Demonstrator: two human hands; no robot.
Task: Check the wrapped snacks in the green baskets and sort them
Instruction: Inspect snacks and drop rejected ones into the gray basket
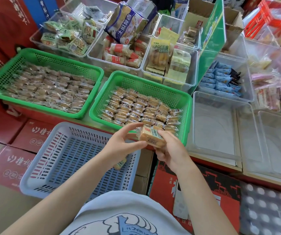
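Note:
Two green baskets hold rows of clear-wrapped tan snacks: the left green basket (45,55) and the right green basket (185,106). I hold one wrapped snack (150,135) over the right basket's front edge. My right hand (172,150) grips it from the right and below. My left hand (122,141) pinches its left end between thumb and fingers. Below my left wrist, one wrapped snack (119,164) lies in the grey-blue basket (55,160); my arm partly hides it.
Clear bins of other packaged snacks (119,53) line the back. Two clear bins with nothing in them (214,122) stand at the right. Red cartons (6,165) are stacked below and to the left. A green sign board (212,36) stands upright between the bins.

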